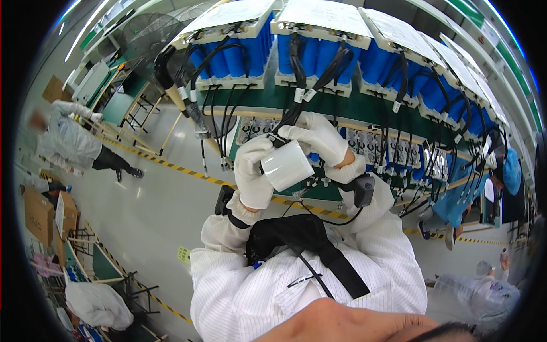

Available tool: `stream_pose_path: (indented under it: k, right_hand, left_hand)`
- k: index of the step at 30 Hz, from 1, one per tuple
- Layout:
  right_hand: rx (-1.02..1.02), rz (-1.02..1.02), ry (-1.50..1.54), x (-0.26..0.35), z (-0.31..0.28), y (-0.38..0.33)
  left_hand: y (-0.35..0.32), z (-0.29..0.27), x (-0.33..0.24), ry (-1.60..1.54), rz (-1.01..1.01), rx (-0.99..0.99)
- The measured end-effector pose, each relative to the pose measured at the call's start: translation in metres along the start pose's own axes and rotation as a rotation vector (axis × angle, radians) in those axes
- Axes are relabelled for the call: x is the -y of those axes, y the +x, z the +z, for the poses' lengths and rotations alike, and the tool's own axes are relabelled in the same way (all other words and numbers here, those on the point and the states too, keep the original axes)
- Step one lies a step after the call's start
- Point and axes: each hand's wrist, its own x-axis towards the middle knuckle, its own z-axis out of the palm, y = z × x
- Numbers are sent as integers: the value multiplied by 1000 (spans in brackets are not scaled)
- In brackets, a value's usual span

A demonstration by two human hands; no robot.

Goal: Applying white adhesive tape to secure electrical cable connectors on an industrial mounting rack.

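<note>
The white roll (288,166) sits between the left hand (253,174) and right hand (320,138), just below a blue pack's cables (297,74). The hands are close together, fingers bent; exactly what each clamps I cannot tell. Clear wrap (198,121) on the leftmost cables suggests that bundle is done; this one seems underway (the hands hide its end), and the next bundle (402,85) looks unwrapped.

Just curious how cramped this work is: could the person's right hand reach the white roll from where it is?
Probably yes: the right hand is close by the white roll, with nothing visible between them. It appears busy at the black cables, though, so it might need freeing first.
</note>
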Motion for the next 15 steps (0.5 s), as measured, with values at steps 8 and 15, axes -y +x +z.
stream_pose_path:
  k: [8,15]
  right_hand:
    - [-103,-274,140,-20,13,-4]
    - [-80,-317,297,-11,22,-14]
  left_hand:
    - [37,-3,-1,40,38,8]
    - [53,-4,13,-208,-297,-160]
